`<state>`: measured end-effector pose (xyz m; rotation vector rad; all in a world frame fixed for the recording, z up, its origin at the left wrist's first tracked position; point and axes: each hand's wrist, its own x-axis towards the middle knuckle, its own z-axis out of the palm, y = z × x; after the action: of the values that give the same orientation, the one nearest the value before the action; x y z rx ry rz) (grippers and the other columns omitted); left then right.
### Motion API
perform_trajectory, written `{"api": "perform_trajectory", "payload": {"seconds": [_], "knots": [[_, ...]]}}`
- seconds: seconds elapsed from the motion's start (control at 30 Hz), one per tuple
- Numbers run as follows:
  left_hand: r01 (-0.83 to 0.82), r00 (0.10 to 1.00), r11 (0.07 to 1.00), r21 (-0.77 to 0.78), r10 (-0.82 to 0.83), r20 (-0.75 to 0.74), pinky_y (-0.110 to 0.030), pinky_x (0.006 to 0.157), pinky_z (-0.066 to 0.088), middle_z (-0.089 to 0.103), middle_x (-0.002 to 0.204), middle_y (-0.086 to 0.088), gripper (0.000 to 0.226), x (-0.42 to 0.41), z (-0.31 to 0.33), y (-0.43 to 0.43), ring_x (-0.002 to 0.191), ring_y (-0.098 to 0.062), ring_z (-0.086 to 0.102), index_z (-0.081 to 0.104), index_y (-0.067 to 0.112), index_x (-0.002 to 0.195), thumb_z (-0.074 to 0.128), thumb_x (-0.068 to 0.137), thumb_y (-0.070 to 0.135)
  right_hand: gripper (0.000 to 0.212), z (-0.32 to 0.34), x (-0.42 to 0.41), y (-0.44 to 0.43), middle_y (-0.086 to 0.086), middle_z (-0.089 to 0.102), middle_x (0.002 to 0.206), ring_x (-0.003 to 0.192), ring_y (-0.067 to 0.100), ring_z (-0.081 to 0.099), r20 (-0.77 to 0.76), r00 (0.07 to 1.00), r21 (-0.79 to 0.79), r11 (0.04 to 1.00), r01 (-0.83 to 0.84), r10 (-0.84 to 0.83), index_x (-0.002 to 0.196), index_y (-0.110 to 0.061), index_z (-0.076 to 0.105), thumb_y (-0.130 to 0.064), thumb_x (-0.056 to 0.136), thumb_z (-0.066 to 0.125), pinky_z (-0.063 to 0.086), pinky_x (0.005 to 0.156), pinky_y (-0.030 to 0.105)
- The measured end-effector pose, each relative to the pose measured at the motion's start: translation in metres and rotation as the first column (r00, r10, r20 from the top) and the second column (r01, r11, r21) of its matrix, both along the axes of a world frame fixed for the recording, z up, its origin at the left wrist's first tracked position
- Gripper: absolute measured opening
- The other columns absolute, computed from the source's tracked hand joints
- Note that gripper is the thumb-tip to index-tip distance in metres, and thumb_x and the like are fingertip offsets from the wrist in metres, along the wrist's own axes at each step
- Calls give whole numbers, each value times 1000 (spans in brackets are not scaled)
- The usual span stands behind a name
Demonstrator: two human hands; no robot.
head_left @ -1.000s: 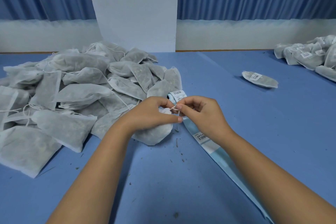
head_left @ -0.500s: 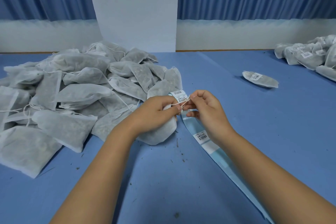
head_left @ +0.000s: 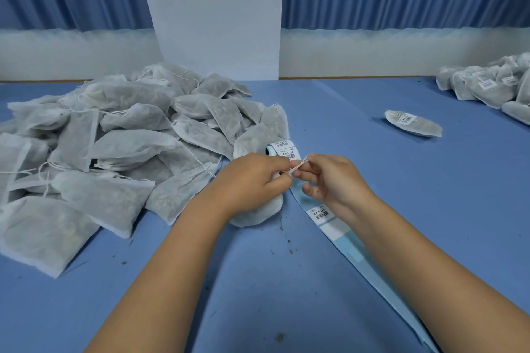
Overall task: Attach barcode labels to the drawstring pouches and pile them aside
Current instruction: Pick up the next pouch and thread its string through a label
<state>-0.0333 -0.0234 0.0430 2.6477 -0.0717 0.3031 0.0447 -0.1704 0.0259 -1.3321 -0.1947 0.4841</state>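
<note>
My left hand (head_left: 252, 180) grips the neck of a white drawstring pouch (head_left: 258, 212) lying on the blue table. My right hand (head_left: 332, 180) pinches the pouch's drawstring (head_left: 298, 167) and holds it taut between the two hands. A roll of barcode labels (head_left: 282, 149) sits just behind my hands, and its backing strip (head_left: 324, 216) runs toward the lower right under my right forearm, with one label still on it. A big heap of unlabelled pouches (head_left: 114, 146) fills the left. Labelled pouches (head_left: 487, 86) are piled at the far right.
One labelled pouch (head_left: 413, 123) lies alone between the roll and the right pile. A white pillar (head_left: 212, 14) and blue curtains stand behind the table (head_left: 430, 195). Small dark crumbs (head_left: 286, 246) dot the cloth near my hands.
My hands have shifted slightly away from me and apart. The drawstring now stretches taut between them, and my right fingers have loosened below the pinch.
</note>
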Motion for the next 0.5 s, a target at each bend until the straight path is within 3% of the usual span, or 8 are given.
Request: {"api": "perform_trajectory", "payload": {"seconds": [0.1,0.2,0.3,0.37,0.43,0.5], "knots": [[14,1000,998,58,-14,10,-27,50,24,52,60,29,38,0,0,-1,54,-4,43,33,29,58,50,92,24,25,0,3,0,2,76,81,65,8,69,2,1000,-2,1000,3,-3,80,-9,61,-11,99,44,46,45,19],[14,999,997,72,-17,47,-31,51,25,49,55,12,36,0,0,-1,53,-11,39,32,23,61,50,92,24,24,-1,5,1,4,77,82,64,9,69,-15,1000,31,999,16,-16,81,-8,58,-9,100,44,48,46,21],[4,1000,999,34,-5,10,-33,58,34,50,63,4,23,2,-1,4,61,-14,44,52,19,75,51,97,27,25,0,5,1,11,75,78,63,16,70,-99,995,235,972,21,2,79,-2,55,-4,101,43,56,55,26],[-4,999,997,-83,1,-42,-28,69,43,61,78,8,18,3,-2,10,73,-9,54,60,22,91,58,96,38,25,1,5,-1,15,73,76,68,22,72,-123,992,363,931,29,17,80,0,54,-3,102,42,59,63,28],[-39,997,965,-259,21,-74,-16,70,42,63,86,17,24,1,-1,18,78,4,56,60,26,92,68,87,48,26,3,6,-2,14,72,74,71,22,72,-104,995,404,914,43,-1,79,-2,53,-3,103,41,59,67,29],[-64,993,939,-338,27,-111,-17,73,43,64,88,16,29,0,1,29,77,4,57,62,23,92,74,82,48,27,6,6,-3,13,73,73,71,20,72,-72,997,410,910,63,-36,80,-3,52,-4,104,40,59,67,28]]}}
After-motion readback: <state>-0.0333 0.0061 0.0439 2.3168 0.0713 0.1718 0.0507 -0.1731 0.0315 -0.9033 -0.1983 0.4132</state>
